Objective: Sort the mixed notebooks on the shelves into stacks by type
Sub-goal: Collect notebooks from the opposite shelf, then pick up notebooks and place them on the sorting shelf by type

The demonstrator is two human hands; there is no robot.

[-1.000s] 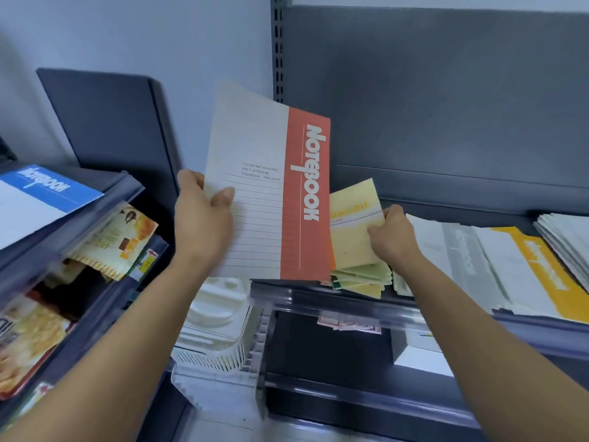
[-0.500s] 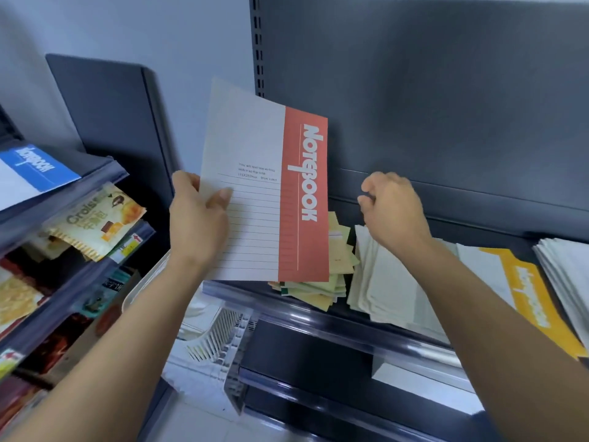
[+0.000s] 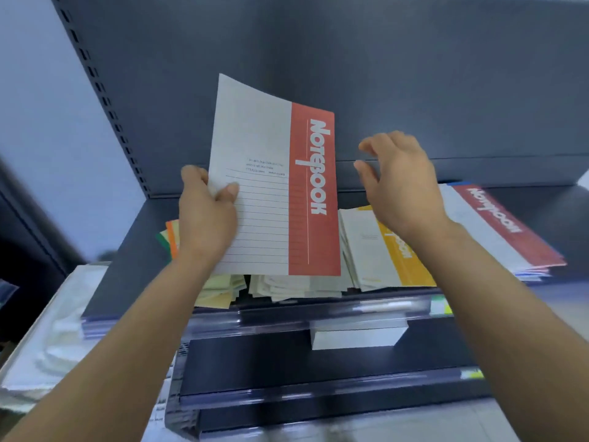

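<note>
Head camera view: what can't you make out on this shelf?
All in the head view:
- Stacks under the red notebook: hidden by it and the left hand.
- Small print on that notebook: too small, blurred.
- Title on the yellow notebook: partly covered by the right hand.
- White things at lower left: blurred.

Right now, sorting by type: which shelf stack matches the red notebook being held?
The far-right stack, red-banded on top; its neighbour is yellow-banded.

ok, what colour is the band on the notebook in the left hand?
Red with white lettering, on the right edge of the notebook; head view.
</note>
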